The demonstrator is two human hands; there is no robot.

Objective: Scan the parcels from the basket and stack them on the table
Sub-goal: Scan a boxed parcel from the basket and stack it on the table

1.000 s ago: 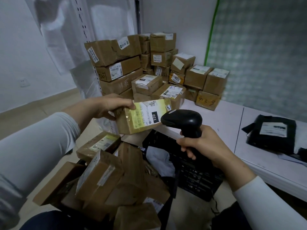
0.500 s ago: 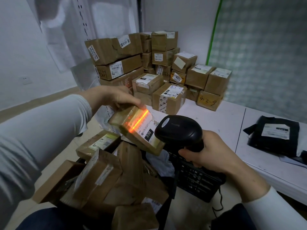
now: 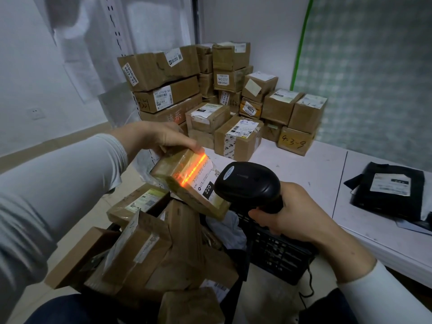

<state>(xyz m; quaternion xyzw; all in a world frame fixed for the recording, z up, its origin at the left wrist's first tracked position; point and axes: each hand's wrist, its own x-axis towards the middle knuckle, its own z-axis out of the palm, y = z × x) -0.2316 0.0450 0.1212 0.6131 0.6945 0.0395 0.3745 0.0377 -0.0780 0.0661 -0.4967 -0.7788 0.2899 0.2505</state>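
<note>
A white table [image 3: 304,174] stood against a pale wall [image 3: 257,24], boxes [image 3: 236,136] stacked at upper centre. At mid-frame the left hand [image 3: 159,139] gripped a parcel [image 3: 184,183], an orange beam [image 3: 194,169] across its label [image 3: 205,178]; the right hand [image 3: 289,216] clutched a scanner [image 3: 247,183] just beside it, above the full basket [image 3: 275,253].

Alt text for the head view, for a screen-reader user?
The left hand holds a small taped parcel above a basket of loose parcels while the right hand aims a black scanner at its label, an orange line glowing across it. Cardboard boxes are stacked on the white table behind.
</note>
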